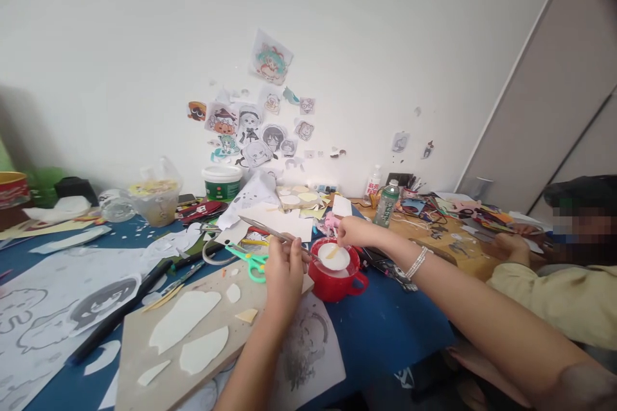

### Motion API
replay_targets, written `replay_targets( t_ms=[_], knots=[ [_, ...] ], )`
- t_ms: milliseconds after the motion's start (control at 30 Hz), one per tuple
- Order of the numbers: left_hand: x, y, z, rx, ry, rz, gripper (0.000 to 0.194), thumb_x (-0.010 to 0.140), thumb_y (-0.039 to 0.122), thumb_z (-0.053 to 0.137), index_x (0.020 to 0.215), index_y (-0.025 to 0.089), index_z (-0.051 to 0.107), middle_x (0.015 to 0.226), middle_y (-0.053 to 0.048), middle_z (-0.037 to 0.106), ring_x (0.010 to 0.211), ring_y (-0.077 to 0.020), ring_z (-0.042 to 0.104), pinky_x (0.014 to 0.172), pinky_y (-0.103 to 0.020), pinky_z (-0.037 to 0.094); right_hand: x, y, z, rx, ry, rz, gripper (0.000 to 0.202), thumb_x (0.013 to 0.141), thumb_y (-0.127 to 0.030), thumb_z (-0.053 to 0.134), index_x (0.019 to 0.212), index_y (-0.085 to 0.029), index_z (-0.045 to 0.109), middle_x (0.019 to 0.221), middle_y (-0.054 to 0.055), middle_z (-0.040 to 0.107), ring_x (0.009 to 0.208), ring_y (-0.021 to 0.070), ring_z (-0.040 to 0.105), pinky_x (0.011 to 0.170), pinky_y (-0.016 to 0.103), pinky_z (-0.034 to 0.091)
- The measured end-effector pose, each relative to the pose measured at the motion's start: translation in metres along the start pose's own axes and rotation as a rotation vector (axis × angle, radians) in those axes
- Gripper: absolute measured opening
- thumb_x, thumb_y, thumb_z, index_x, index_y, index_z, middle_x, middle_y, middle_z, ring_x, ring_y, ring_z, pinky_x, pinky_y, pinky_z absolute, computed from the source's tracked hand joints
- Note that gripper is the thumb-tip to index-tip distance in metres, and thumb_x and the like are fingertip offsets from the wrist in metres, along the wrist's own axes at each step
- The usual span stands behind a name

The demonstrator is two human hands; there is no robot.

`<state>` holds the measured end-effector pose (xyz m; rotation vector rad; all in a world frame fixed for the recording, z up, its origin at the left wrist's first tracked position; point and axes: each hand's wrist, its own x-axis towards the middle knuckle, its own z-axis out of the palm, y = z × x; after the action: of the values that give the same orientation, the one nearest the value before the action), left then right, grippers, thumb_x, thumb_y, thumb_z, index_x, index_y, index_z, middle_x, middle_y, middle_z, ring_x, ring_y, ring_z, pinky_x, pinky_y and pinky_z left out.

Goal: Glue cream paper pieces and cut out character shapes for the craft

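One red mug (332, 289), in the head view, stands just below the right hand (354, 231); in it is a white disc (332, 264) with a small yellow strip (333, 252). This strip is probably light and fragile, best taken by its edge. The left hand (283, 266), beside the mug, is closed around a slim metal tool (263, 227), which seems stiff. The right hand is half curled; whether it pinches the strip, I cannot tell.

Plain white wall (366, 45), small cluster of paper drawings (274, 138) fixed low on it, greyish panelled wall (554, 109) at right behind a slanting pale edge strip (518, 67), blue-topped table (395, 327), wooden tabletop (475, 263) adjoining, soft even light.
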<state>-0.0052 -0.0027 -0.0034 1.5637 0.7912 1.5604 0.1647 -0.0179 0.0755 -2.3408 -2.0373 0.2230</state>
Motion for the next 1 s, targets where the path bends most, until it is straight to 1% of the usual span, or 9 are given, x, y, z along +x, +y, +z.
replay_targets(
  t_ms=[100, 233, 333, 500, 667, 767, 867, 1000],
  knots=[
    [0.0, -0.001, 0.0, 0.02, 0.002, 0.0, 0.019, 0.084, 0.04, 0.042, 0.077, 0.024, 0.036, 0.05, 0.006, 0.056, 0.041, -0.0121, 0.053, 0.045, -0.023, 0.042, 0.002, 0.001, 0.0, -0.005, 0.003, 0.032, 0.014, 0.064, -0.013, 0.06, 0.051, -0.016, 0.059, 0.055, 0.002, 0.058, 0.051, 0.013, 0.048, 0.048, 0.024, 0.03],
    [0.0, -0.001, 0.0, 0.051, 0.013, -0.003, 0.019, 0.084, 0.04, 0.042, 0.078, 0.023, 0.036, 0.05, 0.006, 0.057, 0.042, -0.0125, 0.054, 0.046, -0.024, 0.042, 0.008, 0.006, 0.003, 0.016, 0.011, 0.042, 0.01, 0.063, -0.011, 0.062, 0.054, -0.016, 0.063, 0.064, 0.003, 0.064, 0.057, 0.0135, 0.054, 0.049, 0.022, 0.033],
    [0.0, 0.0, -0.001, 0.05, 0.017, 0.006, 0.018, 0.084, 0.04, 0.042, 0.079, 0.023, 0.037, 0.05, 0.006, 0.057, 0.041, -0.0123, 0.055, 0.046, -0.024, 0.043, 0.01, 0.009, 0.005, 0.036, 0.029, 0.049, 0.005, 0.061, -0.011, 0.065, 0.06, -0.016, 0.066, 0.066, 0.003, 0.066, 0.061, 0.0137, 0.055, 0.049, 0.02, 0.034],
    [0.0, 0.002, -0.001, 0.04, 0.02, 0.023, 0.017, 0.085, 0.038, 0.041, 0.079, 0.023, 0.037, 0.049, 0.006, 0.057, 0.04, -0.0113, 0.053, 0.045, -0.023, 0.042, 0.008, 0.01, 0.004, 0.092, 0.059, 0.012, 0.013, 0.061, -0.005, 0.06, 0.066, -0.015, 0.068, 0.069, 0.002, 0.067, 0.066, 0.0134, 0.057, 0.053, 0.02, 0.036],
    [0.0, 0.002, -0.001, 0.053, 0.026, 0.024, 0.017, 0.085, 0.038, 0.041, 0.077, 0.023, 0.037, 0.049, 0.006, 0.057, 0.04, -0.0113, 0.053, 0.046, -0.024, 0.042, -0.001, 0.01, -0.01, 0.183, 0.101, -0.004, 0.016, 0.063, -0.004, 0.058, 0.073, -0.013, 0.066, 0.077, 0.004, 0.068, 0.07, 0.0131, 0.06, 0.057, 0.019, 0.039],
    [0.0, 0.003, -0.001, 0.022, 0.02, 0.022, 0.016, 0.085, 0.037, 0.041, 0.078, 0.024, 0.036, 0.048, 0.007, 0.056, 0.04, -0.0115, 0.052, 0.047, -0.024, 0.042, -0.008, 0.011, -0.018, 0.3, 0.055, -0.01, 0.015, 0.063, -0.005, 0.059, 0.075, -0.013, 0.065, 0.075, 0.003, 0.068, 0.069, 0.0125, 0.061, 0.058, 0.018, 0.042],
    [-0.001, 0.004, -0.002, -0.004, 0.014, 0.011, 0.016, 0.086, 0.037, 0.042, 0.078, 0.024, 0.036, 0.049, 0.008, 0.055, 0.04, -0.0112, 0.051, 0.047, -0.024, 0.041, -0.013, 0.013, -0.017, 0.432, -0.015, -0.028, 0.016, 0.063, -0.006, 0.06, 0.077, -0.013, 0.063, 0.069, 0.001, 0.067, 0.069, 0.0125, 0.06, 0.06, 0.019, 0.043],
    [-0.001, 0.004, -0.002, -0.031, 0.012, 0.002, 0.019, 0.087, 0.039, 0.041, 0.078, 0.023, 0.035, 0.051, 0.007, 0.056, 0.042, -0.0112, 0.051, 0.047, -0.024, 0.041, -0.011, 0.017, -0.007, 0.405, -0.031, -0.029, 0.013, 0.06, -0.007, 0.062, 0.072, -0.013, 0.063, 0.066, -0.001, 0.064, 0.067, 0.0123, 0.057, 0.057, 0.019, 0.039]
  ],
)
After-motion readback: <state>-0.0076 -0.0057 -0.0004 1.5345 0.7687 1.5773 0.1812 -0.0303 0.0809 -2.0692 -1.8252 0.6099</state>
